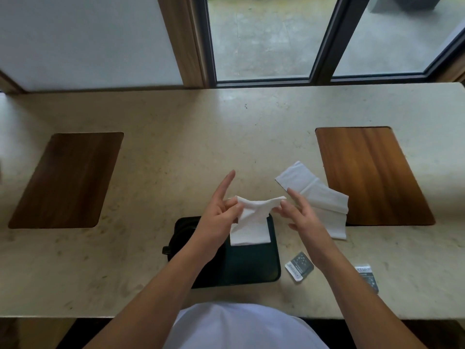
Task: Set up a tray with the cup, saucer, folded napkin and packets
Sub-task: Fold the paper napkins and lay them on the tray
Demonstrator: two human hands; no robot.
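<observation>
Two hands, left [221,212] and right [299,212], each pinching an upper corner of white paper napkin [251,222], other fingers spread. Hanging lengthwise over dark green plastic tray [254,268], directly below; grey packets [299,269] near right, closer to right hand.

Both bare forearms reach forward and converge. The left hand [218,214] pinches the napkin [251,220] at its upper left corner, index finger pointing straight ahead. The right hand [303,217] pinches the upper right corner, its other fingers [293,193] spread loosely.
</observation>
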